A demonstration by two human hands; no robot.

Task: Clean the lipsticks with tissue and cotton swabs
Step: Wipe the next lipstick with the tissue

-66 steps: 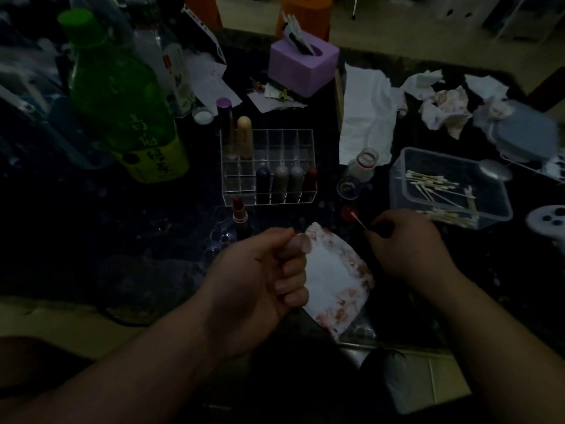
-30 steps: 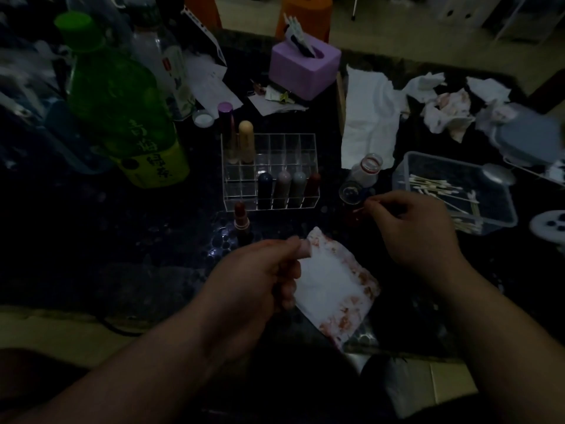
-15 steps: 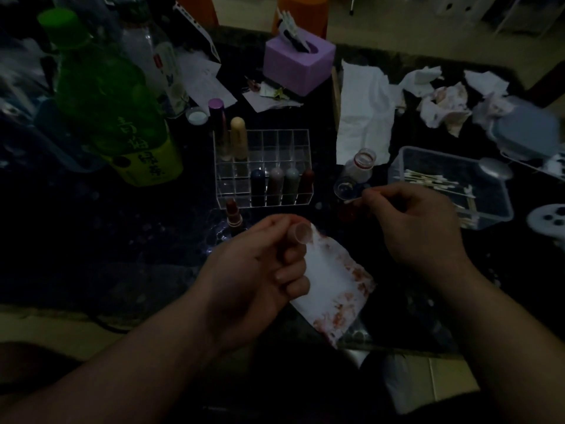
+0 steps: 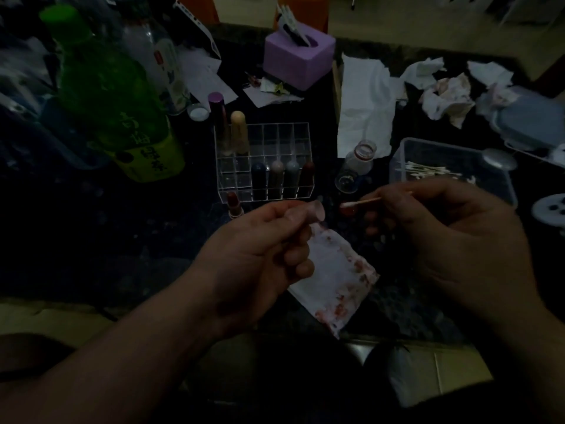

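Observation:
My left hand (image 4: 263, 255) grips a small clear lipstick cap (image 4: 315, 211), its open end facing right. A red-stained tissue (image 4: 334, 276) hangs from the same hand. My right hand (image 4: 443, 237) pinches a cotton swab (image 4: 362, 201); its white tip points left, a short gap from the cap. An uncapped red lipstick (image 4: 234, 203) stands on the dark table in front of a clear organiser (image 4: 266, 162) holding several capped lipsticks.
A clear box of cotton swabs (image 4: 452, 169) sits right of the organiser, with a small open bottle (image 4: 362, 157) and its cap between them. A green bottle (image 4: 113, 99) stands at left, a purple tissue holder (image 4: 298, 58) behind, and crumpled tissues (image 4: 446, 99) at back right.
My right hand lifted from the table near the small bottle and brought the swab up toward the cap. My left hand raised the cap slightly and turned its opening toward the swab.

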